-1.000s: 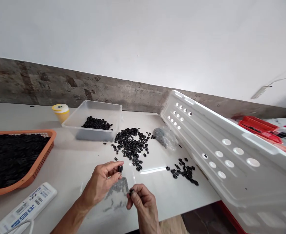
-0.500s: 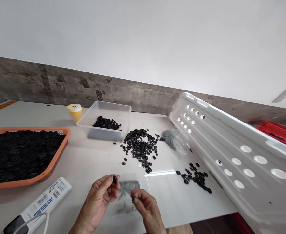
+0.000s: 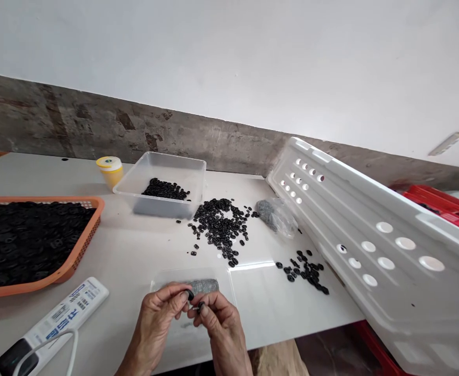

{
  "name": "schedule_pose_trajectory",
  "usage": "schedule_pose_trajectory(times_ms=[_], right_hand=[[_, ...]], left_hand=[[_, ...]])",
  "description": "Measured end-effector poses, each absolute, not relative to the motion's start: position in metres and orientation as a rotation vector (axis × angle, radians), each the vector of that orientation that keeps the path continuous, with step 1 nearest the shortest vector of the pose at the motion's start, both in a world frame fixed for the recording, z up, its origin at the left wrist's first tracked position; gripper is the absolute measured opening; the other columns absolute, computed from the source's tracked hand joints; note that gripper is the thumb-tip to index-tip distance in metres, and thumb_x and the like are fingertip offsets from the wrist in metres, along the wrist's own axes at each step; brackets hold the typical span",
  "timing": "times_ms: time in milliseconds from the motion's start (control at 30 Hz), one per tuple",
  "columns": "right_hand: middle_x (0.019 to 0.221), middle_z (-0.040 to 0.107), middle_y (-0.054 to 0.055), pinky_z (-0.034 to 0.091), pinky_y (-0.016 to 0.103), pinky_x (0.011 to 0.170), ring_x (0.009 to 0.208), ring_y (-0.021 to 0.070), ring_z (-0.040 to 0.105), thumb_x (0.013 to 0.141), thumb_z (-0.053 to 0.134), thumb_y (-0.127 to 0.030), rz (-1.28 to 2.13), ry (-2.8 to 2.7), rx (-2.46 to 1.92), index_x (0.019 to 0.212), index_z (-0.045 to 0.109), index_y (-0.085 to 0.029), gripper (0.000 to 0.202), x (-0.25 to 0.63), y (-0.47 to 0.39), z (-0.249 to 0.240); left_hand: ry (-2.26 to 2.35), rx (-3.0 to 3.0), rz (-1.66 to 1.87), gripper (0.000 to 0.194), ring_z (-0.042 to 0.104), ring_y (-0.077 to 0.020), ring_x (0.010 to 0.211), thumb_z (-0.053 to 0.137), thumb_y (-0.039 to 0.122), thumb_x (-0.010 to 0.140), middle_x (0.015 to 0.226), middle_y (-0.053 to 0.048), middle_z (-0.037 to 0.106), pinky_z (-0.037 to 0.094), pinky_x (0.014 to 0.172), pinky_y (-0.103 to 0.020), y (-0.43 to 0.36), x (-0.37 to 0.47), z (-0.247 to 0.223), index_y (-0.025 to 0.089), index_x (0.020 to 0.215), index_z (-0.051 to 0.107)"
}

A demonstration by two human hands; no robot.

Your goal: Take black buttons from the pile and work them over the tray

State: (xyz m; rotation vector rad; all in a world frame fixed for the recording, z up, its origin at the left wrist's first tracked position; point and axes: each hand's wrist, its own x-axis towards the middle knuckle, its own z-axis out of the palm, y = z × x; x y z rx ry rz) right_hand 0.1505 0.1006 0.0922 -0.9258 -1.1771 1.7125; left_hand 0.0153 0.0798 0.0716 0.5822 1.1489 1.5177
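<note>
My left hand (image 3: 162,313) pinches a small black ring (image 3: 190,295) between thumb and fingers. My right hand (image 3: 217,318) holds another small black part (image 3: 200,306) at its fingertips, touching the left hand's piece. Both hands hover over a clear bag of small grey parts (image 3: 203,286) at the table's near edge. A loose heap of black rings (image 3: 219,227) lies beyond them in the middle of the white table (image 3: 135,256).
An orange basket (image 3: 78,256) full of black parts sits left. Behind are a clear tub (image 3: 162,190) with black rings and a yellow-lidded jar (image 3: 110,170). A second small pile (image 3: 305,271), a plastic bag (image 3: 278,215), a white perforated crate (image 3: 374,245) and a power strip (image 3: 57,318) surround.
My two hands have come together, so the pieces they hold now meet. The view has shifted slightly.
</note>
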Motion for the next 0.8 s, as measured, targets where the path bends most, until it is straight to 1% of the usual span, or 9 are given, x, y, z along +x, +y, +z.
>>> schedule_pose_trajectory(times_ms=[100,167,233,300,400,467,567,700,800], right_hand=[[0.076,0.066,0.006,0.042,0.026,0.066,0.071,0.0155,0.056,0.084,0.065,-0.037,1.742,-1.157,-0.915,0.085,0.066,-0.013,0.024,0.151,0.101,0.097],[0.08,0.067,0.007,0.043,0.026,0.066,0.071,0.0154,0.058,0.085,0.065,-0.035,1.729,-1.168,-0.923,0.086,0.066,-0.013,0.022,0.153,0.103,0.1],[0.084,0.068,0.008,0.043,0.026,0.067,0.071,0.0152,0.058,0.085,0.064,-0.033,1.71,-1.175,-0.933,0.086,0.066,-0.013,0.02,0.155,0.105,0.102],[0.081,0.067,0.007,0.044,0.027,0.067,0.072,0.0155,0.059,0.086,0.064,-0.032,1.696,-1.172,-0.933,0.087,0.066,-0.013,0.019,0.156,0.107,0.102],[0.078,0.067,0.006,0.046,0.027,0.069,0.072,0.0153,0.06,0.086,0.064,-0.03,1.689,-1.13,-0.911,0.086,0.065,-0.014,0.017,0.155,0.107,0.101],[0.075,0.067,0.005,0.046,0.027,0.068,0.069,0.0146,0.06,0.085,0.065,-0.03,1.708,-1.097,-0.894,0.084,0.065,-0.013,0.017,0.153,0.105,0.102],[0.07,0.067,0.005,0.046,0.026,0.065,0.065,0.0141,0.059,0.084,0.067,-0.031,1.74,-1.064,-0.87,0.083,0.065,-0.012,0.019,0.152,0.102,0.103],[0.073,0.066,0.005,0.045,0.027,0.067,0.066,0.0135,0.059,0.084,0.066,-0.031,1.74,-1.04,-0.855,0.082,0.064,-0.012,0.019,0.154,0.102,0.101],[0.068,0.064,0.001,0.043,0.022,0.066,0.064,0.0107,0.056,0.082,0.068,-0.03,1.706,-1.031,-0.927,0.079,0.063,-0.013,0.018,0.157,0.103,0.096]], left_hand=[[1.259,0.63,1.513,0.014,0.047,-0.0098,0.048,0.078,0.027,0.063,0.052,0.001,0.063,0.041,0.047,-0.019,0.08,0.014,0.075,0.018,0.073,0.079],[1.302,0.639,1.526,0.018,0.049,-0.0092,0.045,0.078,0.021,0.059,0.052,0.002,0.064,0.041,0.044,-0.017,0.08,0.014,0.078,0.022,0.077,0.08],[1.292,0.699,1.55,0.024,0.052,-0.0089,0.044,0.077,0.018,0.059,0.057,0.002,0.067,0.042,0.041,-0.016,0.08,0.013,0.079,0.027,0.081,0.08],[1.251,0.783,1.52,0.026,0.055,-0.0092,0.043,0.075,0.017,0.061,0.058,0.001,0.069,0.043,0.041,-0.016,0.078,0.013,0.076,0.028,0.083,0.08],[1.201,0.841,1.39,0.027,0.056,-0.01,0.043,0.073,0.02,0.068,0.051,0.002,0.067,0.045,0.042,-0.016,0.072,0.012,0.068,0.028,0.093,0.079],[1.175,0.853,1.34,0.028,0.057,-0.0099,0.045,0.072,0.023,0.073,0.052,0.002,0.067,0.045,0.043,-0.016,0.068,0.011,0.064,0.03,0.1,0.076],[1.12,0.794,1.35,0.027,0.058,-0.0101,0.045,0.075,0.029,0.072,0.058,0.001,0.069,0.043,0.041,-0.016,0.063,0.011,0.064,0.032,0.098,0.076],[1.008,0.572,1.325,0.028,0.059,-0.0116,0.047,0.075,0.036,0.073,0.06,-0.001,0.068,0.043,0.043,-0.018,0.059,0.016,0.075,0.026,0.099,0.077],[0.933,0.389,1.288,0.032,0.059,-0.0119,0.05,0.074,0.038,0.074,0.066,-0.003,0.069,0.042,0.045,-0.019,0.056,0.019,0.082,0.022,0.101,0.075]])
